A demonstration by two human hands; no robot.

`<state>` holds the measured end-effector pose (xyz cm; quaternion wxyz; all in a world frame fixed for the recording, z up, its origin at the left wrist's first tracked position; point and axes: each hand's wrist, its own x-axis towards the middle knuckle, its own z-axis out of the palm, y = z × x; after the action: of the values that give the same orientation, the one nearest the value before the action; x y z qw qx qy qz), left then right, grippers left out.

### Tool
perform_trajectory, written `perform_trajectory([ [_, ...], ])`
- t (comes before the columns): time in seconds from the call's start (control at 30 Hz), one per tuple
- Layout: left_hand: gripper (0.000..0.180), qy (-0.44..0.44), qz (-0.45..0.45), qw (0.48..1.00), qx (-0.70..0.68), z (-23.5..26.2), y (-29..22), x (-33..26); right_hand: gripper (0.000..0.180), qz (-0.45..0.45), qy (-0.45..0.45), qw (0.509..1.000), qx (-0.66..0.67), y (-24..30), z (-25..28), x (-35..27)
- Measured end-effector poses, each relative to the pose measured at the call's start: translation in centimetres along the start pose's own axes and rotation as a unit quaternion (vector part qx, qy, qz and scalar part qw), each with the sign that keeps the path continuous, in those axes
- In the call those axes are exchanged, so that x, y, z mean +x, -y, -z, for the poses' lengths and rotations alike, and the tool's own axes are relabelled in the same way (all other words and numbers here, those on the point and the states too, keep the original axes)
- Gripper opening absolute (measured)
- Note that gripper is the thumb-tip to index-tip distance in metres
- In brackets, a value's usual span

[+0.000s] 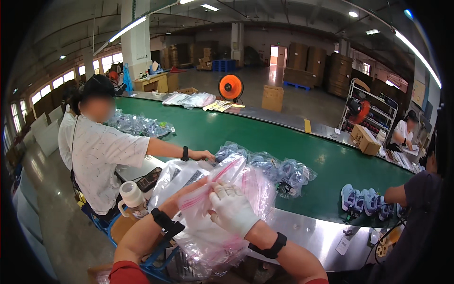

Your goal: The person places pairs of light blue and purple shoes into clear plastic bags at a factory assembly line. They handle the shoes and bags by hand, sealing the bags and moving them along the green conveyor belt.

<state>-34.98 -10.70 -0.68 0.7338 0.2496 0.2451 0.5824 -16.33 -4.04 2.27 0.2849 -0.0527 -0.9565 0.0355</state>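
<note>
My right hand (231, 208), in a white glove, has its fingers closed on the edge of a clear zip bag (194, 201) with pink strips along its mouth. My left hand (201, 182) reaches in from the left against the same bag; plastic covers its fingers. Under and beyond both hands lies a heap of more clear bags (260, 189) with pink strips. Just past the heap, several bagged shoes (293, 175) in pale blue rest on the green conveyor belt (203, 132).
To the left a co-worker (104, 146) stretches an arm toward the bagged shoes. A white jug (132, 196) stands by my left forearm. Unbagged shoes (364, 201) sit at the right near another person's arm (397, 194). An orange fan (231, 87) stands beyond the belt.
</note>
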Motion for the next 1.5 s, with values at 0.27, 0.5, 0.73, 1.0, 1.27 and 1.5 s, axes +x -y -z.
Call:
perform_trajectory([
  [0.27,0.033,-0.234,0.106,0.862,0.437,-2.2,-2.4,-1.1,0.038,0.032,0.055,0.998,-0.01,1.2,-0.8,-1.2],
  [0.5,0.019,-0.217,0.159,0.744,0.612,-1.9,-4.9,-2.5,0.038,0.081,0.02,0.994,0.072,1.8,1.2,-2.7],
  [0.73,0.019,-0.391,0.001,0.763,0.515,-2.6,-3.2,-0.7,0.032,-0.007,-0.059,0.985,0.164,-0.8,5.9,-7.0],
  [1.0,0.042,-0.442,-0.196,0.805,0.343,-2.1,-4.4,-0.2,0.024,-0.168,-0.091,0.971,0.146,-5.4,6.8,-15.8],
  [1.27,0.031,-0.374,-0.312,0.807,0.334,-4.6,-7.7,-0.2,0.022,-0.297,-0.071,0.925,0.227,-6.4,6.6,-20.7],
  [1.5,0.024,-0.253,-0.406,0.812,0.336,-18.1,-11.1,6.6,0.021,-0.301,-0.118,0.915,0.242,-7.4,7.7,-21.8],
])
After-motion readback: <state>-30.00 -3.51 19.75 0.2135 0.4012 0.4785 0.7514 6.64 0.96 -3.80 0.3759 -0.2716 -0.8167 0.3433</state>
